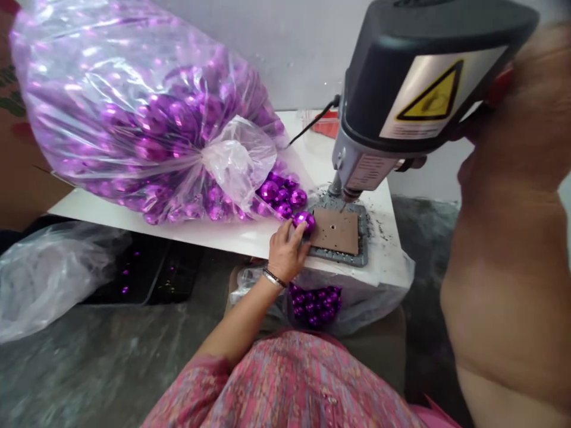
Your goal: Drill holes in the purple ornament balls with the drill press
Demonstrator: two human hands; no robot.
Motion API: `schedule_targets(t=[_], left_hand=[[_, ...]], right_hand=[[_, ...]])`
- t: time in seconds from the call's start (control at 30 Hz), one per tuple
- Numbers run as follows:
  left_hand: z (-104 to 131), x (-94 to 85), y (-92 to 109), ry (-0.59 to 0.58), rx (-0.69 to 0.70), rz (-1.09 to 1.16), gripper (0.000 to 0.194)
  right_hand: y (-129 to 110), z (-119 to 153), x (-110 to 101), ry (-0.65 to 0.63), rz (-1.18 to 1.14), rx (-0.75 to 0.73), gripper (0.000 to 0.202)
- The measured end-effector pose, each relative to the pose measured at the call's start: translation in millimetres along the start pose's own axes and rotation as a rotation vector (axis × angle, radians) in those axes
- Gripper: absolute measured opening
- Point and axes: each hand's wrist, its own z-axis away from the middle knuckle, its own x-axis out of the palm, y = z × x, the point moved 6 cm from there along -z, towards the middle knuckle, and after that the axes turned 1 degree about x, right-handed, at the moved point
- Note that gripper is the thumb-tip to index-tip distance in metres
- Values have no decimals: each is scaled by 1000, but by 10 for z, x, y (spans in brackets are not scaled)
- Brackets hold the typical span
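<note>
Purple balls (316, 306) lie in clear plastic (368, 300) below the desk (236, 236)'s front edge. Near it, your left hand (286, 252) pinches a faceted ball (305, 219) beside the brown board (343, 235). Your right hand (508, 119) is by the drill press (414, 113), grip unclear. A stuffed bag (147, 101) crowds the desk's left end.

The drill press (375, 89) is black above grey, its silver label (401, 122) bearing 1 yellow triangle (432, 95) edged in black. Left of the drill press, mirror-faceted purple balls (269, 190) show through a clear bag (241, 157). Beneath it, a brown board (341, 232) tops a grey base plate (363, 257), black-speckled, on the white tabletop (241, 236).
</note>
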Motion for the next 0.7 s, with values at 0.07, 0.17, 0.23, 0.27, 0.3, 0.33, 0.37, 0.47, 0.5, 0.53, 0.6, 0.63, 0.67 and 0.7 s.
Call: schedule_targets(t=[0.07,0.17,0.23,0.27,0.3,0.33,0.37,0.47,0.5,0.53,0.6,0.63,0.67,0.7], left_hand=[[-36,59,-37,-65,28,48,51],[-58,34,-142,-33,24,128,42],[-74,-19,-192,42,-20,171,40],[-98,-46,-200,75,-41,183,40],[-138,-72,-193,94,-53,188,40],[-198,-95,-171,94,-56,183,42],[-275,-114,-137,76,-52,169,45],[-540,-133,-11,-88,-56,82,58],[-610,-133,22,-157,-78,44,60],[-662,-136,48,-217,-108,8,61],[-705,-154,85,-294,-167,-35,61],[-700,-166,96,-311,-191,-32,60],[-681,-176,99,-317,-213,-9,60],[-652,-185,92,-313,-241,38,59]], right_hand=[[38,-12,-23,31,-27,37,31],[39,-26,-32,65,-1,54,35],[38,-30,-28,67,18,64,36],[45,-30,-28,67,20,71,34],[53,-29,-31,70,14,77,32],[62,-28,-35,71,5,83,31],[70,-27,-38,69,-5,86,31],[81,-26,-36,48,-43,101,31],[76,-26,-35,45,-51,103,30],[68,-27,-31,39,-56,99,29],[41,-29,-18,28,-59,79,27],[29,-29,-15,30,-56,70,27],[20,-28,-13,34,-55,65,27],[11,-26,-10,35,-54,60,27]])
